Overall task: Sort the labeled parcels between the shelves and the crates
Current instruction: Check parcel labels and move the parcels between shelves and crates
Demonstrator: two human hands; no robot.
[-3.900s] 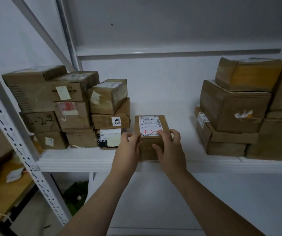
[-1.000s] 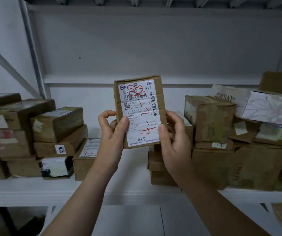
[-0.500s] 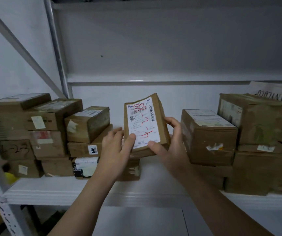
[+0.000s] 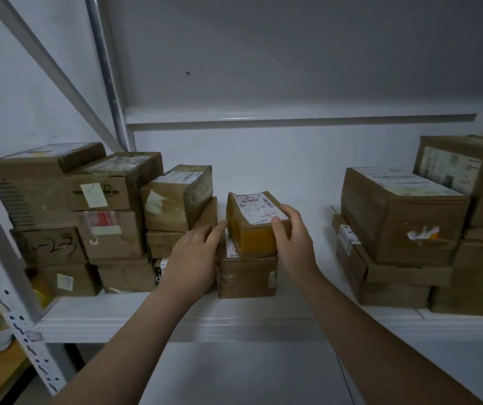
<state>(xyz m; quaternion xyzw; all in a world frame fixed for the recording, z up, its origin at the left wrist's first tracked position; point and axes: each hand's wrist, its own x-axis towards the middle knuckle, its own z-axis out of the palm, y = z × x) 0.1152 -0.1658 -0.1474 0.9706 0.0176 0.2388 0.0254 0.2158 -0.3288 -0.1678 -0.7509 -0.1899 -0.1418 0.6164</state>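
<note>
While the small parcel point(image 4: 256, 222) sits on top of a lower box point(image 4: 247, 276) in the middle of the shelf point(image 4: 234, 320), the step in hand is judged to be placement: one labeled parcel is being stacked between two groups of boxes. Whether its underside rests fully on the lower box cannot be told; it looks slightly tilted.

Grip state. The right hand point(image 4: 295, 244) grips the parcel, fingers curled over its right top edge and thumb on the near face. The left hand point(image 4: 196, 255) holds nothing. Its fingers lie straight, with the fingertips at the parcel's lower left edge, apparently touching it.

Next move (judgement). Square the parcel on the lower box so the edges line up, confirm it does not rock, then release the right hand. The left stack point(image 4: 88, 217) stands just beside it, so any sideways push should be light. The right stack point(image 4: 403, 229) is well apart.

Writing. The parcel carries a white shipping label point(image 4: 259, 210) on top, with printed barcode lines and red handwritten strokes; none can be read at this angle. The lower box shows a strip of white label with a red mark, mostly covered. One box low in the left stack bears black handwriting point(image 4: 52, 247) that looks like "-23"; the first character is uncertain. Other labels are too blurred to read.
</note>
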